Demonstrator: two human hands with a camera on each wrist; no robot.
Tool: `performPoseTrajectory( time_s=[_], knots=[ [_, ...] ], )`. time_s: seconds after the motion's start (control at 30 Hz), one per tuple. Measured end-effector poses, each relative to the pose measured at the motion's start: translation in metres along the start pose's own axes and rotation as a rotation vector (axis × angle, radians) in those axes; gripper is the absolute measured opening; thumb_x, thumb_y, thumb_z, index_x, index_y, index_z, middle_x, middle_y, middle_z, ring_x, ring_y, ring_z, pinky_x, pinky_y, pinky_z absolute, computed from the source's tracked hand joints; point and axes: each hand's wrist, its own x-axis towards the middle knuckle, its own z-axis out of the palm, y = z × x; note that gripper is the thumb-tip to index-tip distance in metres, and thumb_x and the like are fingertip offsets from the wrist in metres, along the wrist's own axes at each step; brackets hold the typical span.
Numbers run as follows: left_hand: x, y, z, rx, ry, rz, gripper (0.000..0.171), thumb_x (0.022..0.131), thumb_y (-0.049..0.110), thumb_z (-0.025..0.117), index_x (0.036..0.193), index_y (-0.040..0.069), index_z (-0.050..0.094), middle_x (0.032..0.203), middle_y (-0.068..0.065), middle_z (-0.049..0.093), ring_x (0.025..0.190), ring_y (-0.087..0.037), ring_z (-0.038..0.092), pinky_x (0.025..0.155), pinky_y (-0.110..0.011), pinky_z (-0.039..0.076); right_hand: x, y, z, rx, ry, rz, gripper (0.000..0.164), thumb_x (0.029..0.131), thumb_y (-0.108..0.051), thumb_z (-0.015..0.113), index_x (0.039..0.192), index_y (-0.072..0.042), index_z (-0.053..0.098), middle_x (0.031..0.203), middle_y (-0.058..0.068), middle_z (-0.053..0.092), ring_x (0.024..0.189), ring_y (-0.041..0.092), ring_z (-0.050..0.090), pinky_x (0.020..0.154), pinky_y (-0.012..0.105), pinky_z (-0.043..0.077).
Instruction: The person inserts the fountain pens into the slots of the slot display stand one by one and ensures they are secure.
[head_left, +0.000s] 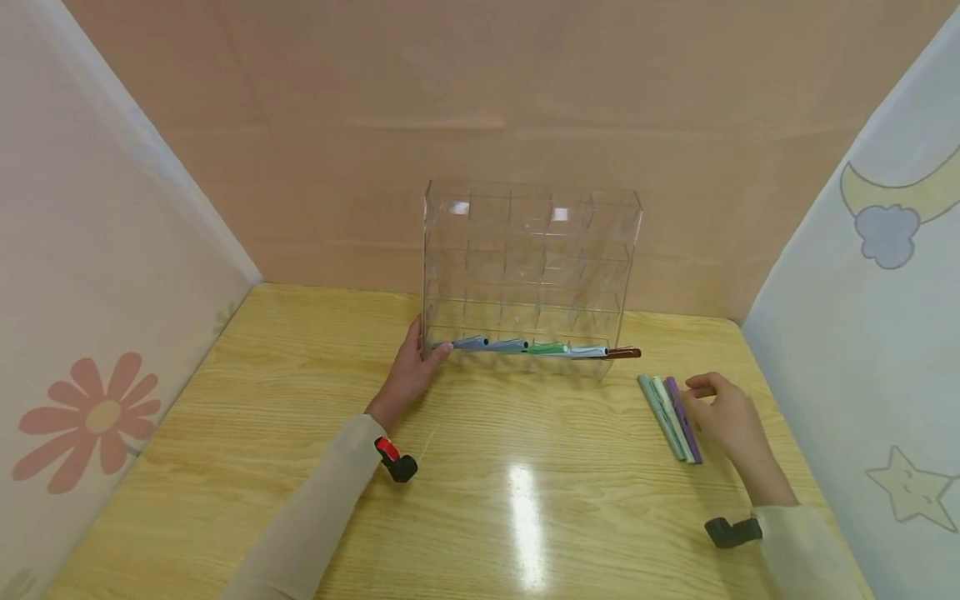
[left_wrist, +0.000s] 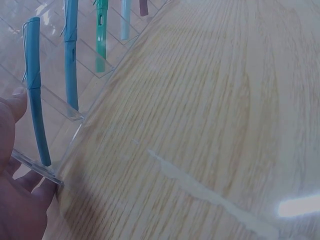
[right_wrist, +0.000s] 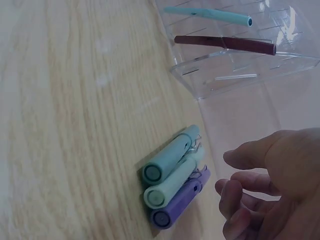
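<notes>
A clear acrylic pen rack (head_left: 525,267) with several compartments stands at the back of the table. Along its lowest row lie two blue pens (left_wrist: 71,55), a green pen (left_wrist: 101,42), a light blue pen (head_left: 588,352) and a brown pen (right_wrist: 225,44). My left hand (head_left: 412,371) grips the rack's lower left side panel, thumb inside and fingers outside. To the rack's right, a grey-green pen (head_left: 661,417), a mint pen (head_left: 674,419) and a purple pen (head_left: 684,419) lie side by side. Beside the purple one, my right hand (head_left: 731,421) hovers with loosely bent fingers, holding nothing.
The wooden table (head_left: 480,517) meets a brown backdrop (head_left: 337,167) behind the rack. Patterned fabric walls stand at the left (head_left: 90,275) and right (head_left: 862,350), the right one close to my right arm. Light glares off the table front.
</notes>
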Motion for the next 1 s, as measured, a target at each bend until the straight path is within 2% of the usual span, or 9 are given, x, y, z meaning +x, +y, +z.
performPoseTrajectory(
  time_s=[0.1, 0.2, 0.3, 0.4, 0.53, 0.83, 1.0],
  knots=[
    [0.0, 0.0, 0.0, -0.001, -0.001, 0.021, 0.082, 0.111, 0.026, 0.061, 0.173, 0.017, 0.008, 0.178, -0.016, 0.022, 0.162, -0.042, 0.029, 0.128, -0.063, 0.033, 0.001, 0.004, 0.001, -0.018, -0.017, 0.023, 0.053, 0.11, -0.035, 0.053, 0.14, 0.009, 0.055, 0.13, 0.034, 0.064, 0.085, 0.028, 0.068, 0.065, 0.032, 0.05],
    [0.001, 0.001, 0.0, -0.001, -0.008, 0.03, 0.083, 0.111, 0.026, 0.061, 0.173, 0.017, 0.007, 0.179, -0.015, 0.019, 0.163, -0.041, 0.028, 0.128, -0.062, 0.033, 0.004, 0.009, 0.002, -0.04, -0.024, 0.027, 0.055, 0.11, -0.036, 0.055, 0.139, 0.01, 0.054, 0.13, 0.036, 0.064, 0.101, 0.043, 0.068, 0.073, 0.04, 0.054],
    [0.001, 0.001, 0.0, -0.003, -0.012, 0.029, 0.084, 0.111, 0.027, 0.061, 0.173, 0.017, 0.006, 0.179, -0.014, 0.018, 0.163, -0.041, 0.027, 0.129, -0.061, 0.032, 0.007, 0.014, 0.005, -0.047, -0.027, 0.025, 0.055, 0.11, -0.035, 0.056, 0.137, 0.012, 0.055, 0.128, 0.037, 0.065, 0.109, 0.051, 0.067, 0.079, 0.05, 0.057],
    [0.0, 0.001, 0.0, -0.004, -0.014, 0.034, 0.084, 0.111, 0.028, 0.06, 0.173, 0.016, 0.005, 0.179, -0.014, 0.017, 0.164, -0.04, 0.026, 0.129, -0.06, 0.031, 0.011, 0.017, 0.009, -0.058, -0.028, 0.023, 0.055, 0.109, -0.035, 0.058, 0.136, 0.013, 0.056, 0.126, 0.037, 0.066, 0.108, 0.05, 0.068, 0.081, 0.051, 0.058],
    [-0.001, 0.001, -0.001, -0.001, -0.017, 0.041, 0.084, 0.111, 0.029, 0.06, 0.173, 0.016, 0.006, 0.179, -0.014, 0.017, 0.165, -0.04, 0.025, 0.13, -0.06, 0.031, 0.015, 0.019, 0.011, -0.069, -0.03, 0.03, 0.054, 0.108, -0.033, 0.059, 0.135, 0.013, 0.057, 0.124, 0.036, 0.068, 0.105, 0.047, 0.07, 0.078, 0.046, 0.059],
    [0.0, -0.001, -0.001, -0.021, -0.019, 0.042, 0.085, 0.11, 0.031, 0.061, 0.173, 0.016, 0.006, 0.179, -0.015, 0.018, 0.165, -0.039, 0.024, 0.13, -0.061, 0.029, 0.023, 0.018, 0.009, -0.112, -0.064, 0.028, 0.051, 0.106, -0.032, 0.058, 0.129, 0.013, 0.058, 0.121, 0.039, 0.069, 0.098, 0.045, 0.072, 0.073, 0.045, 0.061],
    [0.0, 0.0, -0.001, -0.015, -0.012, 0.025, 0.085, 0.11, 0.031, 0.061, 0.173, 0.017, 0.005, 0.179, -0.015, 0.018, 0.165, -0.038, 0.024, 0.131, -0.06, 0.028, 0.029, 0.016, 0.006, -0.143, -0.099, 0.041, 0.05, 0.106, -0.033, 0.059, 0.127, 0.012, 0.057, 0.123, 0.038, 0.069, 0.1, 0.047, 0.072, 0.077, 0.049, 0.058]
  ],
)
